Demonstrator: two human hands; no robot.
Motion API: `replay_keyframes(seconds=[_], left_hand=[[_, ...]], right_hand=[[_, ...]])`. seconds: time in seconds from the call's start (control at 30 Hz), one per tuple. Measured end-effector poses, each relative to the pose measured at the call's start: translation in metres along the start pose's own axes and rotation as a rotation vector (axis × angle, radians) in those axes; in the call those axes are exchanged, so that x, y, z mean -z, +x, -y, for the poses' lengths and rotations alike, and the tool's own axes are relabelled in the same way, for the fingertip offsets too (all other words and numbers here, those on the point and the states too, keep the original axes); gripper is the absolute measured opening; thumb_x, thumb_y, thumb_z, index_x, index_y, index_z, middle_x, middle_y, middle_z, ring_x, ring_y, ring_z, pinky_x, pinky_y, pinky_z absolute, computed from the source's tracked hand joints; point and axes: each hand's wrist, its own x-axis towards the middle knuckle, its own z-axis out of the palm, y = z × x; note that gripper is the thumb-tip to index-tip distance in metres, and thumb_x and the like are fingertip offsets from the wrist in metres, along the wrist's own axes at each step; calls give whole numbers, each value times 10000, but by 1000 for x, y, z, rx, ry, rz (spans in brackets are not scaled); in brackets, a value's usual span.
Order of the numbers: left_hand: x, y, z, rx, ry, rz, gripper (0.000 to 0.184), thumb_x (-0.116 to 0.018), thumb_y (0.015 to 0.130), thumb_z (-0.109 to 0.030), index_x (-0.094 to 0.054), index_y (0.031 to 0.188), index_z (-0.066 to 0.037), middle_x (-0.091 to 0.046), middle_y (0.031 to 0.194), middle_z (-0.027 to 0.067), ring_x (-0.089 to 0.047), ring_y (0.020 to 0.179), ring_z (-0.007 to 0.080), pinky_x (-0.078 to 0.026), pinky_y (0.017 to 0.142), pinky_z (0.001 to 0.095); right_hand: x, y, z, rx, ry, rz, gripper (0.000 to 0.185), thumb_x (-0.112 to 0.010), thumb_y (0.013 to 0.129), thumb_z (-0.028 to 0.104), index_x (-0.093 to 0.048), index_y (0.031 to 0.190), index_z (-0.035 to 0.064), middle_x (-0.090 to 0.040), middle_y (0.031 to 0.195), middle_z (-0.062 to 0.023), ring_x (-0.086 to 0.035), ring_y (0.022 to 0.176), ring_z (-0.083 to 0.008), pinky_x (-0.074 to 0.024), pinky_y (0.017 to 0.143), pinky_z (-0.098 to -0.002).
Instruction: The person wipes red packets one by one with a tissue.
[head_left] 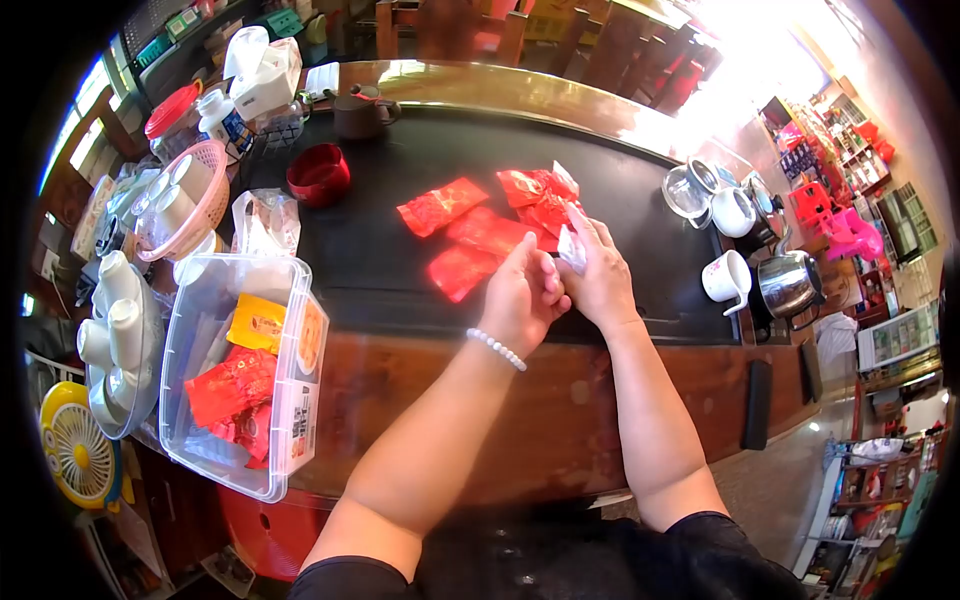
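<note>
Several red packets (pixel 442 206) lie on the black table top (pixel 400 295), just beyond my hands. My left hand (pixel 527 288), with a white bead bracelet at the wrist, has its fingers curled and its fingertips near my right hand; what they hold, if anything, is hidden. My right hand (pixel 599 272) is closed around a small white crumpled wrapper (pixel 572 248), which shows between its thumb side and fingers. To the left stands a clear plastic box (pixel 178 400) with more red packets (pixel 235 388) and a yellow packet (pixel 257 323) inside.
A red bowl (pixel 319 175) and a dark teapot (pixel 360 113) stand at the back left. Paper cups fill a pink basket (pixel 212 205) and a tray at the far left. On the right are a glass pot (pixel 690 190), a white mug (pixel 726 277) and a metal kettle (pixel 787 283).
</note>
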Motion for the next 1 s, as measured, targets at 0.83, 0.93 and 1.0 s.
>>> replay_keyframes(seconds=[0.83,0.93,1.0], left_hand=[[-8,-5,-1,-20,55,-90,309,-589,991,-416,-625,1060,-117,-624,947,37,-587,836,184,-506,789,367],[-6,-4,0,-38,110,-65,287,-632,978,-359,-633,1127,-114,-616,946,20,-588,818,160,-505,772,340],[0,0,2,-67,192,-25,277,-661,969,-304,-638,1163,-108,-621,946,5,-588,791,132,-499,749,311]], right_hand=[[6,4,-19,-427,1289,-509,89,-612,922,90,-675,953,34,-660,836,-4,-608,725,-100,-486,647,-251],[9,3,-22,-493,1376,-406,84,-592,909,60,-671,938,47,-670,840,-19,-623,709,-111,-500,633,-260],[11,2,-23,-498,1398,-358,90,-585,910,56,-669,938,42,-683,855,-34,-642,721,-122,-514,643,-266]])
